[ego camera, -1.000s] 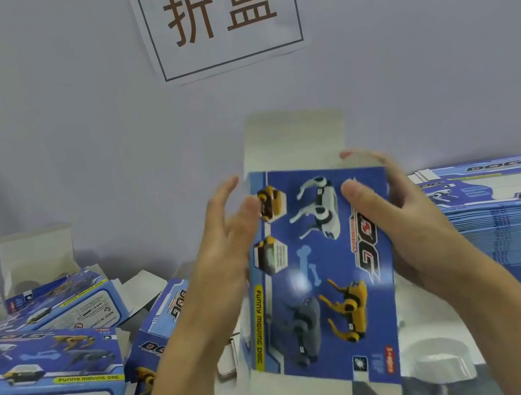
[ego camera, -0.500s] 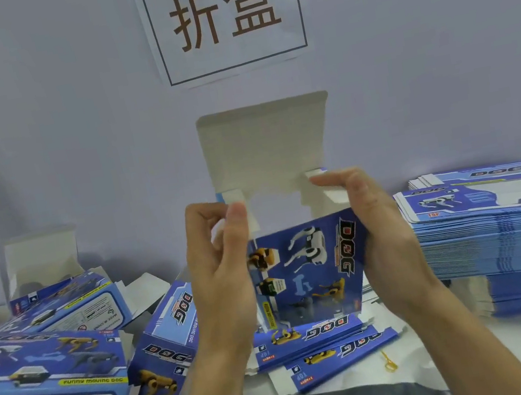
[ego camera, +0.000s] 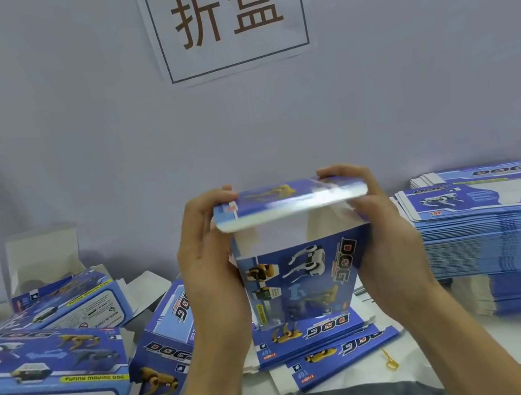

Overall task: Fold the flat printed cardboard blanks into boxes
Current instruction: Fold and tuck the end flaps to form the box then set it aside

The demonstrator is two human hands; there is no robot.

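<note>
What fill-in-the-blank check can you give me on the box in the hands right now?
1. Both hands, left hand and right hand, hold one ____.
2. The lid flap on the box is folded ____.
3. The stack of flat blanks lies on the person's ____ side.
4. Big letters on the box front spell ____.

Missing: box; down; right; DOG

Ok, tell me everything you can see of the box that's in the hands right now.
The box is blue printed cardboard, showing robot dogs and the word DOG, with pale unprinted insides. It is held upright in the air above the table, opened into a tube. Its top lid flap is folded over almost level but not tucked in; a gap shows beneath it. The left hand and right hand grip its sides, fingers curled over the flap's ends.
</note>
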